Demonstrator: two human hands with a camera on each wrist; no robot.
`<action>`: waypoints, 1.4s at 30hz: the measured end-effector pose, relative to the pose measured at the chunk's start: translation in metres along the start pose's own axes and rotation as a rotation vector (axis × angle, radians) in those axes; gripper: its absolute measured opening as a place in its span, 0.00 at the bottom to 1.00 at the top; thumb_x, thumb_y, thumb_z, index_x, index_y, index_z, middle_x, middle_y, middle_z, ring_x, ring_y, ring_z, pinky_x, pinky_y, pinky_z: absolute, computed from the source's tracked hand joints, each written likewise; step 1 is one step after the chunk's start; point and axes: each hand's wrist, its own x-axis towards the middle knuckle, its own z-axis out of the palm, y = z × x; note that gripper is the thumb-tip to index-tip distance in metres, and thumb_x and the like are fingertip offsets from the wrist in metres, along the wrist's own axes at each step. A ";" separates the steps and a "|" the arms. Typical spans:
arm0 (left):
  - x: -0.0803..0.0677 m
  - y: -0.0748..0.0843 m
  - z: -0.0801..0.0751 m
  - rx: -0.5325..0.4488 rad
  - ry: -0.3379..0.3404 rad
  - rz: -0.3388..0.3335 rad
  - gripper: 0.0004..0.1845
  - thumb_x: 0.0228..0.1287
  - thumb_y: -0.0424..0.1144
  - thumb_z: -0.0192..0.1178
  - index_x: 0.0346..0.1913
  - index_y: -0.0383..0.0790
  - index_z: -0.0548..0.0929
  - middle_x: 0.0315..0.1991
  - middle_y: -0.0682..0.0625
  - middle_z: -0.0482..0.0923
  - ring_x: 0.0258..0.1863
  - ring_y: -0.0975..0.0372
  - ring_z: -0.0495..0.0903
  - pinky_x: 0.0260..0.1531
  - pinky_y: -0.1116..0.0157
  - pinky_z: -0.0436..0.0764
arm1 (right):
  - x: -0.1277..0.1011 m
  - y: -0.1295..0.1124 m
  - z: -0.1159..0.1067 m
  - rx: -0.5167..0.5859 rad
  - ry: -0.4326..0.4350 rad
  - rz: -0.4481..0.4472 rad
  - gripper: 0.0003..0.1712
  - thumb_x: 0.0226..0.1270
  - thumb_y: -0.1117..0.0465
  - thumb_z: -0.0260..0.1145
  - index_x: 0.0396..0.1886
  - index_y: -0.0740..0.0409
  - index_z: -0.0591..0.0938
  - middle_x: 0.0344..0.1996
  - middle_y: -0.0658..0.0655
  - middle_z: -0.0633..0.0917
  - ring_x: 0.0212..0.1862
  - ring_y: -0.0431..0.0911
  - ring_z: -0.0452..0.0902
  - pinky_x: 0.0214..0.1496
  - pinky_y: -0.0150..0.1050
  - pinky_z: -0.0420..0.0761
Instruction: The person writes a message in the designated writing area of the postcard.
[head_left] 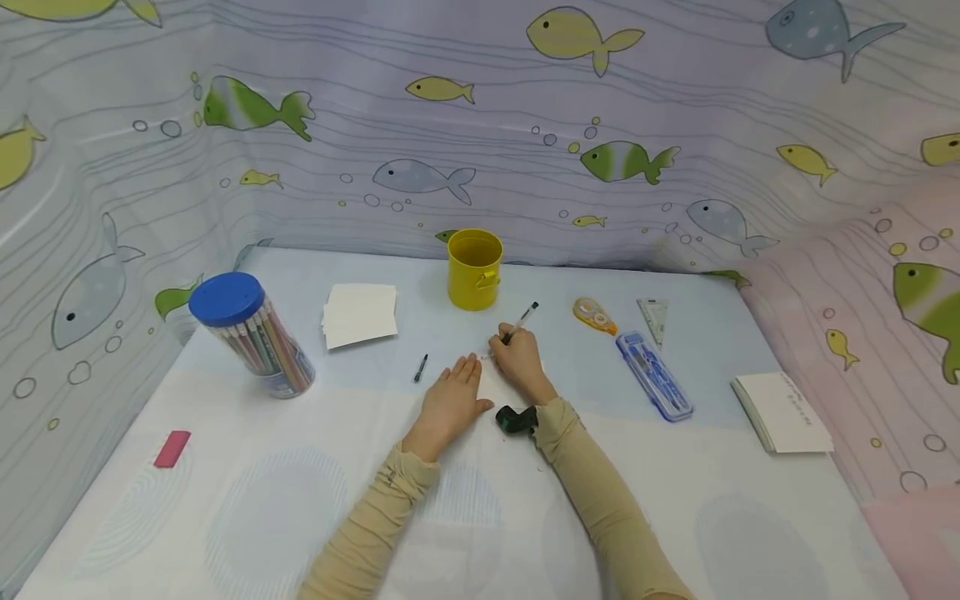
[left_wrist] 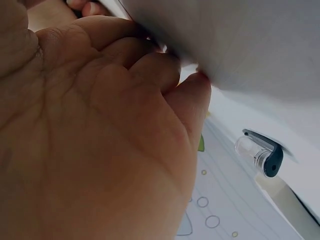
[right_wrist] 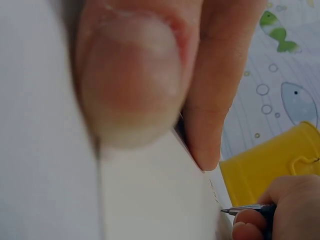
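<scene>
A small white sheet of paper point(head_left: 491, 387) lies on the table between the two hands. My left hand point(head_left: 450, 398) rests on its left part, fingers straight and close together, thumb out to the side. My right hand point(head_left: 519, 360) pinches a pen point(head_left: 531, 311), tilted with its back end up and to the right. In the right wrist view the metal pen tip point(right_wrist: 235, 209) is at the paper's far edge, beside small written marks. The left thumb point(right_wrist: 132, 75) looms close there and hides part of the sheet. A dark pen cap point(head_left: 422, 368) lies left of the left hand.
Behind the hands stands a yellow bucket point(head_left: 474, 283). To the left are white paper sheets point(head_left: 362, 315), a blue-lidded pencil jar point(head_left: 258, 337) and a red block point(head_left: 172, 448). Rightward lie correction tape point(head_left: 594, 316), a triangle ruler point(head_left: 655, 317), a blue case point(head_left: 654, 377) and a paper stack point(head_left: 783, 414).
</scene>
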 end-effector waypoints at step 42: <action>0.003 -0.004 0.000 -0.006 -0.014 0.014 0.38 0.70 0.53 0.53 0.73 0.31 0.58 0.76 0.41 0.52 0.77 0.51 0.52 0.75 0.53 0.57 | 0.002 0.000 -0.001 0.023 0.010 -0.006 0.21 0.63 0.68 0.55 0.12 0.53 0.62 0.04 0.45 0.65 0.08 0.35 0.58 0.11 0.27 0.54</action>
